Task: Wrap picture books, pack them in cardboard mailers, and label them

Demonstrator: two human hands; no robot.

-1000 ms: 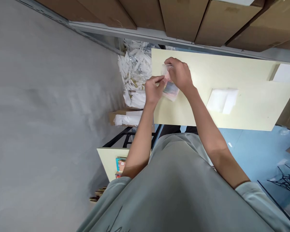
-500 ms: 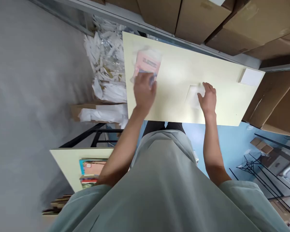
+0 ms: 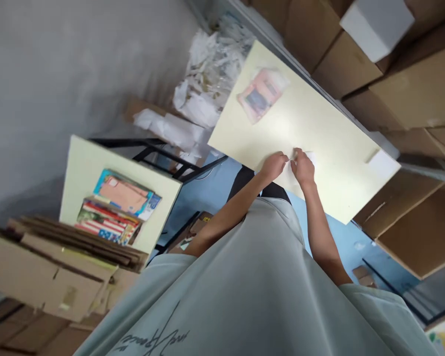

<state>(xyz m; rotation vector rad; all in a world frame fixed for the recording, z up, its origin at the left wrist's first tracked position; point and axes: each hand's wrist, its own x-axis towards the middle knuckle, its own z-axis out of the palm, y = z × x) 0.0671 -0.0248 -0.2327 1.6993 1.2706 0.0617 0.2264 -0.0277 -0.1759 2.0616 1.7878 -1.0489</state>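
Over the near side of the cream tabletop (image 3: 330,148), my left hand (image 3: 275,166) and my right hand (image 3: 303,167) have come close together, each with fingers pinched. Between and behind the fingertips shows a thin white piece (image 3: 310,157), like a small sheet or plastic sleeve; blur hides its exact kind. Both hands seem to grip its edge. Farther left on the tabletop lies a pink flat package (image 3: 263,94) in a clear plastic wrapper, touched by neither hand.
A white block-like stack (image 3: 382,162) sits at the tabletop's right end. Cardboard boxes (image 3: 346,64) line the far shelf, and an open carton (image 3: 419,227) stands at right. A second board (image 3: 81,168) at left bears colourful flat packs (image 3: 122,193). White scraps (image 3: 211,74) are heaped beyond.
My left hand has let go of the pink package and moved right and nearer, beside my right hand. Both hands now pinch at the white piece. The view has turned.
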